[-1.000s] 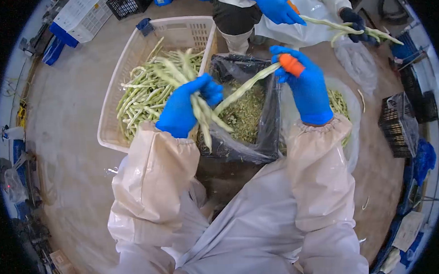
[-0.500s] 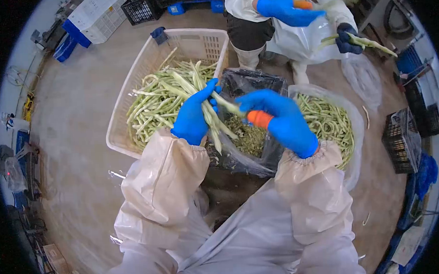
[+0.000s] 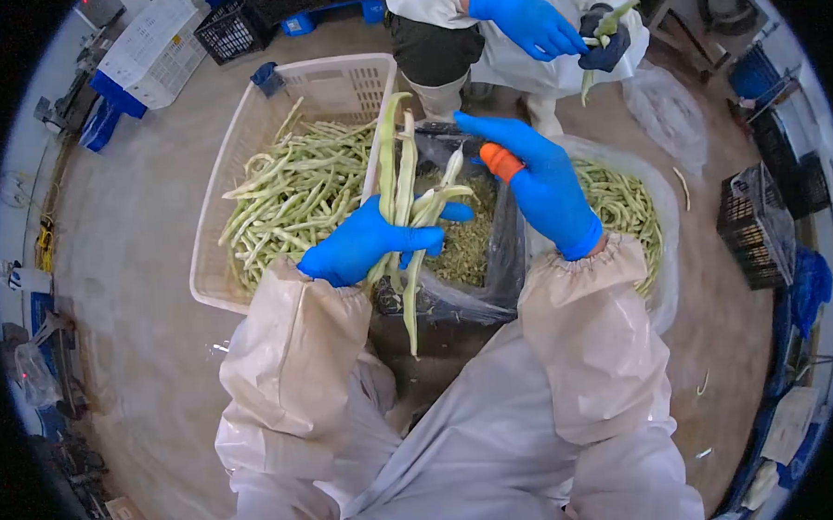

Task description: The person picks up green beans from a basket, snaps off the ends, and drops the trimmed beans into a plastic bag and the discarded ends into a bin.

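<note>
Note beans (image 3: 387, 168) in left hand (image 3: 365, 244), over left side of bin (image 3: 507, 247), just right of crate (image 3: 330, 87). See left fingers curled round middle of bunch, ends projecting above and below at mixed angles. Find right hand (image 3: 553, 184) just beside bunch, apart from it, with fingers straight and close together and orange cover (image 3: 501, 162) on thumb just below; see nothing in its grip. Judge beans light, long, slim, fairly firm with slight bend; likely to snap under sharp flexing or bruise under hard squeezing. Expect some slip between smooth skins and gloves, more so with several fanned loosely. Best to take hold at mid-length, with even pressure across whole bunch; for a single bean, pinch near one end. Record more beans heaped in crate, green scraps (image 3: 463, 258) in bin, further beans in bag (image 3: 669, 258) at right. Log co-worker's dark-gloved hand (image 3: 607, 47) round beans beyond bin, blue-gloved hand (image 3: 527, 23) close beside.
</note>
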`<state>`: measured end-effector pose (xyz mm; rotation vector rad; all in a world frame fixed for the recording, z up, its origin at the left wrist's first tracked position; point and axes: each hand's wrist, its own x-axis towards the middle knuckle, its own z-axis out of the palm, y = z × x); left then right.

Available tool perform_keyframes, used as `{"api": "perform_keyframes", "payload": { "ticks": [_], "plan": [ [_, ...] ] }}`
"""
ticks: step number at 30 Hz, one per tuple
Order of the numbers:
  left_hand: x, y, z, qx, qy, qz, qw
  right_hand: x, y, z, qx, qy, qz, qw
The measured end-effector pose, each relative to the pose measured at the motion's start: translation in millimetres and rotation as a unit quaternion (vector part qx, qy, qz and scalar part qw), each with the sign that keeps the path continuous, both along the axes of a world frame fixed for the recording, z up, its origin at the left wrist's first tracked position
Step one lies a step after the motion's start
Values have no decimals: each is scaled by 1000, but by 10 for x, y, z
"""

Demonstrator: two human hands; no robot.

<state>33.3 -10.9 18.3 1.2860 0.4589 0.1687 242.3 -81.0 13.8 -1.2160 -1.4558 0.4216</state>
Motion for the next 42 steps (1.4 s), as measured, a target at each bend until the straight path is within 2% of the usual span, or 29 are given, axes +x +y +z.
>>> {"api": "perform_keyframes", "payload": {
  "ticks": [6, 9, 12, 13, 16, 22, 26, 29, 31, 34, 35, 38, 39, 42],
  "plan": [
    [-27, 28, -7, 4, 14, -32, 999, 26, -89, -12, -66, -91, 54, 992],
    [-38, 59, -12, 38, 12, 36, 999, 39, -109, -13, -103, -104, 33, 989],
    [-57, 44, 93, 90, 67, 92, 989, 72, -122, -47, -136, -107, 19, 985],
    [-54, 48, 4, 101, 40, 120, 987, 79, -117, -78, -133, -115, 18, 984],
    [-93, 75, 34, 119, 109, 129, 978, 49, -129, -44, -145, -103, 19, 984],
    [-127, 146, -126, 173, 80, 171, 967, 66, -169, 12, -149, -111, 38, 982],
    [-127, 167, -218, 197, 71, 157, 965, 57, -156, -19, -156, -147, 17, 976],
    [-88, 141, -224, 193, 52, 133, 971, 9, -131, -33, -217, 17, 18, 976],
    [-38, 34, -87, 157, 33, 129, 978, 31, -113, 5, -203, 142, 57, 967],
    [-10, -42, 44, 41, -13, 149, 988, -24, -63, -26, -194, 335, 105, 916],
    [-10, -1, -40, 46, -5, 159, 986, -75, -55, -51, -194, 399, 119, 888],
    [-17, 82, -197, 9, -67, 272, 960, -222, -63, -70, -273, 177, 143, 935],
    [-2, 121, -189, 4, -118, 319, 940, -276, -59, -171, -288, 118, 162, 936],
    [-220, 450, -173, -61, -155, 396, 903, -270, -94, -368, -330, -38, 167, 928]
  ]
}}
